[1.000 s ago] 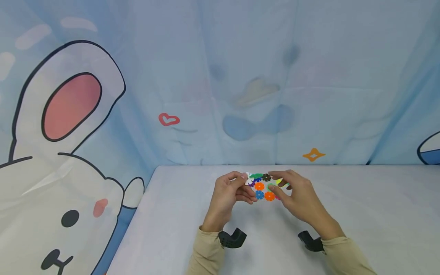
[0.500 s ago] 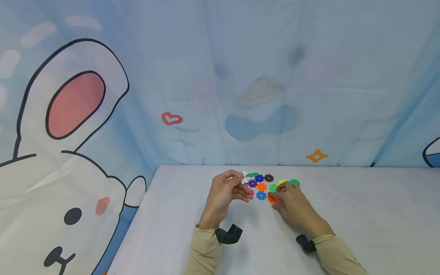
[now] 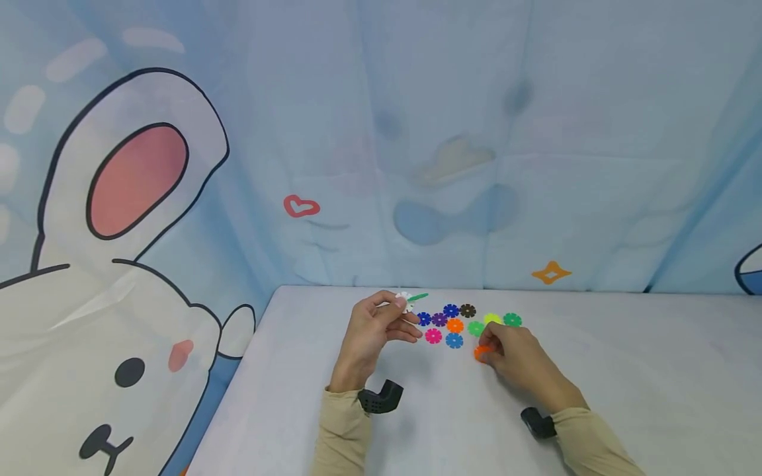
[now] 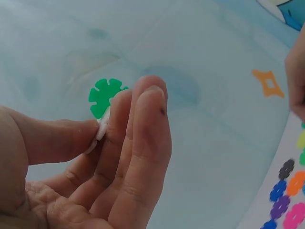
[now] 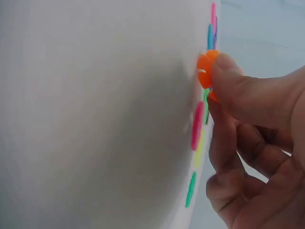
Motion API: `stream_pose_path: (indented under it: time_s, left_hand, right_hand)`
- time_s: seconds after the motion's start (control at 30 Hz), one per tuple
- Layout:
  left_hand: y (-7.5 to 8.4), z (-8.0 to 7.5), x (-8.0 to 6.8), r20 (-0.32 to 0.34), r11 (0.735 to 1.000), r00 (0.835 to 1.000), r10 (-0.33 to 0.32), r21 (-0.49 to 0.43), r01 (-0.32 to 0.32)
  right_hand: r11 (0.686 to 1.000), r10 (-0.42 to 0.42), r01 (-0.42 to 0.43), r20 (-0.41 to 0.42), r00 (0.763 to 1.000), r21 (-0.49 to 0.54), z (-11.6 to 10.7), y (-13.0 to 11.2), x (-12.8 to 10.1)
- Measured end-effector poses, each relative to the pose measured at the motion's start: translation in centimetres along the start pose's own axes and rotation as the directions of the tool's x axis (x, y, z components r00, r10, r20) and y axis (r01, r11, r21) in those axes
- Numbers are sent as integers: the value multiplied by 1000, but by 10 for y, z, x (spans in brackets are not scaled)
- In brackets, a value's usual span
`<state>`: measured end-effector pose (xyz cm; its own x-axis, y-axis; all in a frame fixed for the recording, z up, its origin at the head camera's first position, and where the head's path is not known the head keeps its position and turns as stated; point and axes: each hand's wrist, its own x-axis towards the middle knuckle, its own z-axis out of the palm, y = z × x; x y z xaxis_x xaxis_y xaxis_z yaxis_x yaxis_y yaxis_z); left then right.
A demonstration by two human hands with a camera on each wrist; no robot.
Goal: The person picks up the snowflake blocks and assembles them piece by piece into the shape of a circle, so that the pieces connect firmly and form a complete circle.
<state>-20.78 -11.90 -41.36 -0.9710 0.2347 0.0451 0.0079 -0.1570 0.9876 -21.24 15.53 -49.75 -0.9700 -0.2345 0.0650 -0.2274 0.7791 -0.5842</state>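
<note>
My left hand (image 3: 372,334) pinches a white snowflake disc (image 4: 102,128) between thumb and fingers, raised above the table. A green snowflake disc (image 4: 105,98) is joined to it, standing edge-on in the head view. On the right, my right hand (image 3: 524,357) pinches an orange snowflake disc (image 5: 206,69) with thumb and forefinger, close over the table. Thumb and fingers cover part of this disc. Just left of that hand lie a light green disc (image 3: 475,328) and a light blue disc (image 3: 454,340).
Several more notched discs lie on the white table (image 3: 655,370), among them a pink disc (image 3: 433,336), a purple disc (image 3: 439,320), a black disc (image 3: 467,310) and a green disc (image 3: 512,320). A printed blue curtain (image 3: 595,165) hangs behind the table's far edge.
My left hand has moved left with the white and green discs, uncovering discs on the table. My right hand has come down from over the discs and taken hold of an orange one.
</note>
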Motion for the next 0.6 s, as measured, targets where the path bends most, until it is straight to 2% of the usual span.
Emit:
stream_pose_path:
  time_s: [0.17, 0.33, 0.47, 0.6]
  left_hand:
    - [3, -22, -2, -51, 999, 999, 15, -38, -17]
    - [6, -40, -4, -91, 997, 995, 44, -64, -50]
    - [6, -46, -5, -70, 996, 995, 68, -55, -72]
    - [5, -44, -5, -1, 993, 993, 118, -15, -118]
  right_hand:
    - [998, -49, 53, -86, 995, 37, -15, 3, -1]
    - [993, -21, 48, -243, 970, 109, -36, -2, -5]
    - [981, 4, 64, -357, 934, 181, -48, -13, -8]
    - [961, 8, 110, -420, 907, 255, -51, -37, -11]
